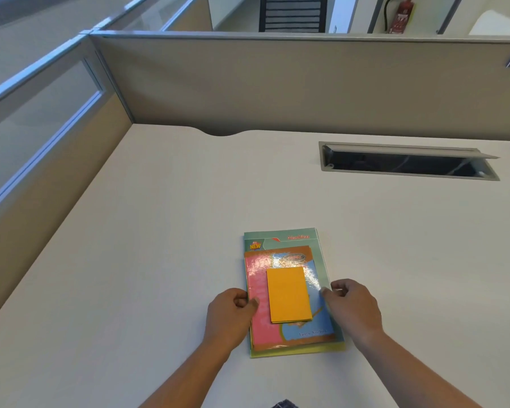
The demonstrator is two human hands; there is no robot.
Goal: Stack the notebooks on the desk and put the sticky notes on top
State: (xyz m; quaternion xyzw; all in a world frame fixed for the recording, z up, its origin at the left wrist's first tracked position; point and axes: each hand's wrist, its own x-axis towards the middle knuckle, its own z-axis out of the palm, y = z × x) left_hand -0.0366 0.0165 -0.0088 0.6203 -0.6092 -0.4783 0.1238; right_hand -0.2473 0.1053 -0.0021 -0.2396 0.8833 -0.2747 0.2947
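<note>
Together, the stack of notebooks (289, 337) is pinched at its two long edges: the left edge by the curled fingers and thumb of the left hand (233, 313), the right edge by the right hand (351, 304). An orange pad of sticky notes (288, 294) is laid flat on the top cover. The stack is set near the desk's (130, 260) front edge, well apart from the cable slot (407, 161) toward the back right.

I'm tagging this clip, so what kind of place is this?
Most likely an office cubicle: a pale desk walled by grey partition panels, with a cable port cut into the desktop. A fire extinguisher hangs beyond the partition.
</note>
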